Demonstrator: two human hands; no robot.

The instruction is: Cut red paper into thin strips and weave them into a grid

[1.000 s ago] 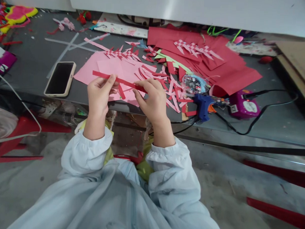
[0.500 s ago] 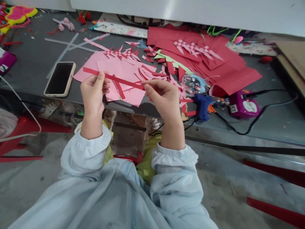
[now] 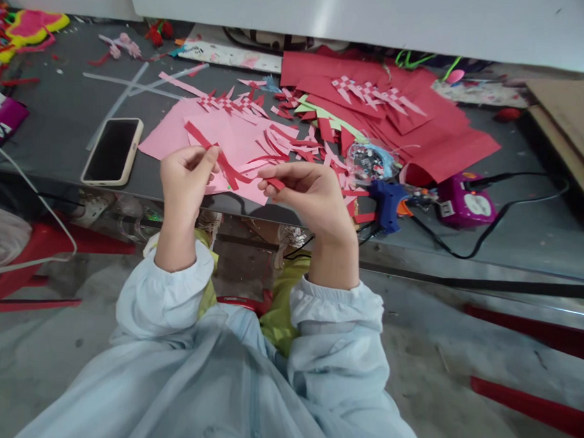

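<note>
A red paper strip is pinched between the thumb and fingers of my left hand, its far end pointing up and left. The strip sags between the hands. My right hand is closed on its other end, where a short red piece shows at the fingertips. Below the strip lie pink paper sheets with another loose red strip on them. Just beyond sit woven red-and-pink checkered paper pieces and several cut scraps. A blue glue gun rests to the right of my right hand.
A phone and translucent glue sticks lie left of the pink paper. Red paper sheets spread at the back right. A purple box with a black cable stands near the glue gun. Cardboard is at far right.
The strip was stretched straight between both hands; now it bends and sags. My right hand has tilted down and moved slightly left, and my left hand has shifted slightly down and right.
</note>
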